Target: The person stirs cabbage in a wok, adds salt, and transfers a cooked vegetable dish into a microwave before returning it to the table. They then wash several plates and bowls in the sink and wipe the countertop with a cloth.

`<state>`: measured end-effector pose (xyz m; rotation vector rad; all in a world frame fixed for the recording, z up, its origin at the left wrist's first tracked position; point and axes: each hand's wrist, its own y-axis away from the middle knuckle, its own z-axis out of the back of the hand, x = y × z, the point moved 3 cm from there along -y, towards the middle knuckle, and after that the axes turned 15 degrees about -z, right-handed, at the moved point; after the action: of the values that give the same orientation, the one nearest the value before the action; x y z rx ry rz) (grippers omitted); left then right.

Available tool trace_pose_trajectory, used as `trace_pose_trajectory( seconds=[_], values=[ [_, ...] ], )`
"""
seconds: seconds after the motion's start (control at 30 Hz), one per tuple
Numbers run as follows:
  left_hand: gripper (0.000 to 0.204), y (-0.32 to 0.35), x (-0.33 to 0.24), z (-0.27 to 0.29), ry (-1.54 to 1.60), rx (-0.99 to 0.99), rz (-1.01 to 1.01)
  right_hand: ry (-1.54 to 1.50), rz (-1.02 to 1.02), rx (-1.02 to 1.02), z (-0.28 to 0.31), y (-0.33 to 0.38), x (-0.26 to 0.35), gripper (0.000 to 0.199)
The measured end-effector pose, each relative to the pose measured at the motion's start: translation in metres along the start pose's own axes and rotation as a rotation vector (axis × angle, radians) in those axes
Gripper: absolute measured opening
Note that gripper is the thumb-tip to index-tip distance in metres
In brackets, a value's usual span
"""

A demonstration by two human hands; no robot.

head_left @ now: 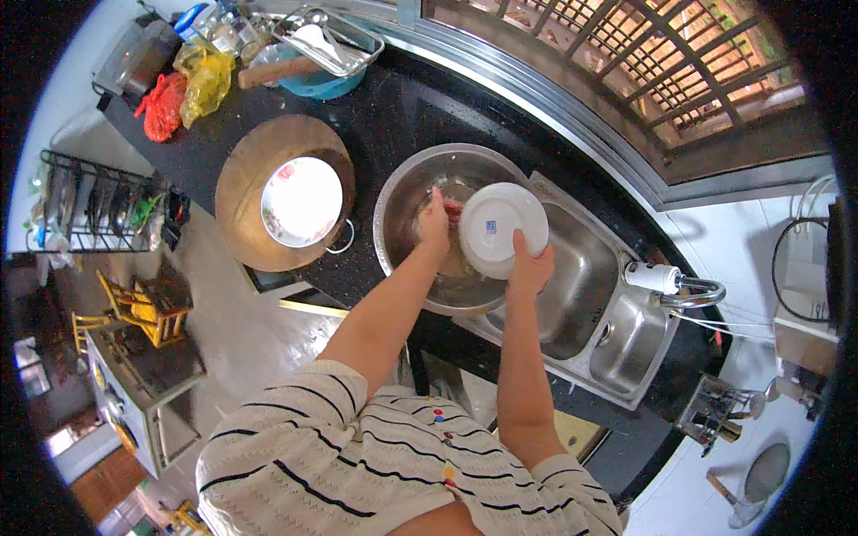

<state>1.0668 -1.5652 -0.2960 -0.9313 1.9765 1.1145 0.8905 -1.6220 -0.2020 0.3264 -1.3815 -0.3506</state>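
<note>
Over a large metal basin [386, 255], my right hand [532, 265] grips a white plate [498, 219]. The plate is tilted, its underside with a small blue mark facing up. Beside its left edge is my left hand [433, 225], fingers pressed together against something reddish [454, 211] that I cannot make out. Part of that reddish thing is hidden by the hand and the plate. Water appears to lie in the bottom of the basin. To the left, a white plate with a floral rim [302, 202] sits in a wide wok [239, 192].
A two-bowl steel sink [581, 277] with a faucet [697, 293] adjoins the basin. On the black counter [402, 98] stand a blue tub [326, 85] under a metal tray [344, 54], a yellow bag [206, 80] and a red bag [163, 107]. A barred window [661, 62] lies beyond.
</note>
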Motion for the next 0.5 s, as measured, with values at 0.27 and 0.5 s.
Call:
trace_pose_trajectory(
  seconds=[0.27,0.5],
  values=[
    [0.035,0.023,-0.028,-0.027,-0.180,0.241,-0.486,0.155,0.111,0.044,-0.019,0.012,0.012,0.040],
    [0.043,0.103,-0.083,-0.062,-0.951,0.700,-1.157,0.026,0.102,0.207,-0.024,0.016,0.013,0.036]
  ],
)
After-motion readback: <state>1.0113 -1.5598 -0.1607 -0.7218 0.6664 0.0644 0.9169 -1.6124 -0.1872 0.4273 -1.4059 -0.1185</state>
